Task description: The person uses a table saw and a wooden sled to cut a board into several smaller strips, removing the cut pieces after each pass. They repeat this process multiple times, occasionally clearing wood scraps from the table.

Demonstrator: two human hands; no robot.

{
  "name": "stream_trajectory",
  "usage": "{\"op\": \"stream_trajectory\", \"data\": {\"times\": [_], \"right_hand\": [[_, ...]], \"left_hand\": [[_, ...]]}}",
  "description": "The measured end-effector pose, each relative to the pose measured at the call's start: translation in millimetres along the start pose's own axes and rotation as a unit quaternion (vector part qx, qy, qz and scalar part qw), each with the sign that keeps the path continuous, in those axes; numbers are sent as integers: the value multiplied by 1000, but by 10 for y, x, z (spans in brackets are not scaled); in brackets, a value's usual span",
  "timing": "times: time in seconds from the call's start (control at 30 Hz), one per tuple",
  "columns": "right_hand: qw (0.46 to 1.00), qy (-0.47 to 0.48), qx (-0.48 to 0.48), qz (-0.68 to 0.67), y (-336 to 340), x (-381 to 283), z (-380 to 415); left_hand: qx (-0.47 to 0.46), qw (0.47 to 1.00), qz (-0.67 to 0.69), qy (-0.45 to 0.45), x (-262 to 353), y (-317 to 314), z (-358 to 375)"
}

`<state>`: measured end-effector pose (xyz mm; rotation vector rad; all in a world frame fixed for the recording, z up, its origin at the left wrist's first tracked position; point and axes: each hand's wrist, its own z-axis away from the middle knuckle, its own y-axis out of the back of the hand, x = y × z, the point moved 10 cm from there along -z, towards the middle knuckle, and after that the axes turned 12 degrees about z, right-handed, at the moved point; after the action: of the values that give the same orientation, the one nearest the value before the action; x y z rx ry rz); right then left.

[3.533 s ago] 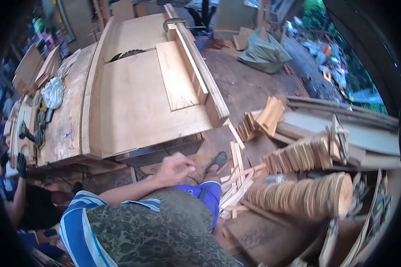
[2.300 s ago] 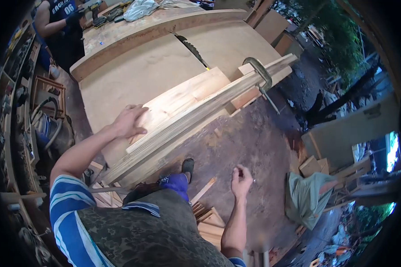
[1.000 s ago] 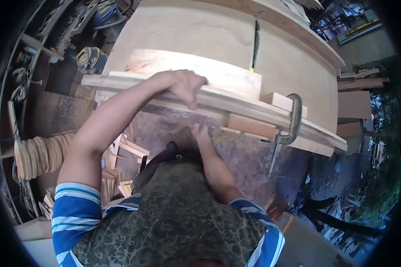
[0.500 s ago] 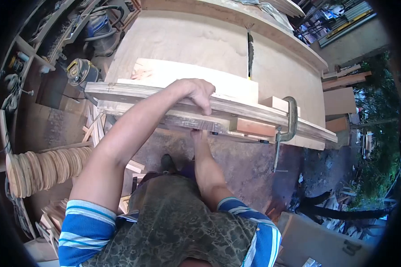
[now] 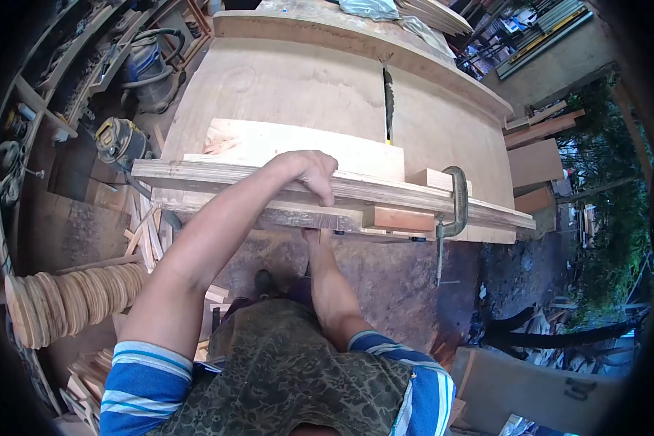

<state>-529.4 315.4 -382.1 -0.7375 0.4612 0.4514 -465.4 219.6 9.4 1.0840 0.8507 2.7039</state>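
A long laminated wooden board (image 5: 392, 190) lies across the near edge of a plywood-topped table (image 5: 283, 80). My left hand (image 5: 309, 173) is closed over this board, with the thumb down its near face and the fingertips hidden behind it. Under the table's front edge is my right hand (image 5: 311, 235); the edge covers its fingers, so what it touches cannot be seen. A metal C-clamp (image 5: 460, 200) grips the board on the right, with a reddish wood block (image 5: 400, 219) beside it. Behind the board, a pale flat wooden piece (image 5: 305, 149) rests on the tabletop.
A dark slot with a saw blade (image 5: 389, 102) runs through the tabletop, and a wooden rail (image 5: 363, 40) spans its far side. Two shop vacuums, one blue-grey (image 5: 147, 69) and one with a yellow top (image 5: 120, 138), stand left. Stacked curved wood pieces (image 5: 80, 299) sit at lower left.
The whole view has shifted slightly, so the table appears lower and further left. Both hands keep about the same places at the board and under the table edge.
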Motion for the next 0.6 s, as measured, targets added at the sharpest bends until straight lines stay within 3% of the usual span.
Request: {"op": "stream_trajectory", "data": {"times": [0.6], "right_hand": [[1000,2,16,16,-17,-53,1]], "left_hand": [[-2,1000,-13,2,15,8,1]]}}
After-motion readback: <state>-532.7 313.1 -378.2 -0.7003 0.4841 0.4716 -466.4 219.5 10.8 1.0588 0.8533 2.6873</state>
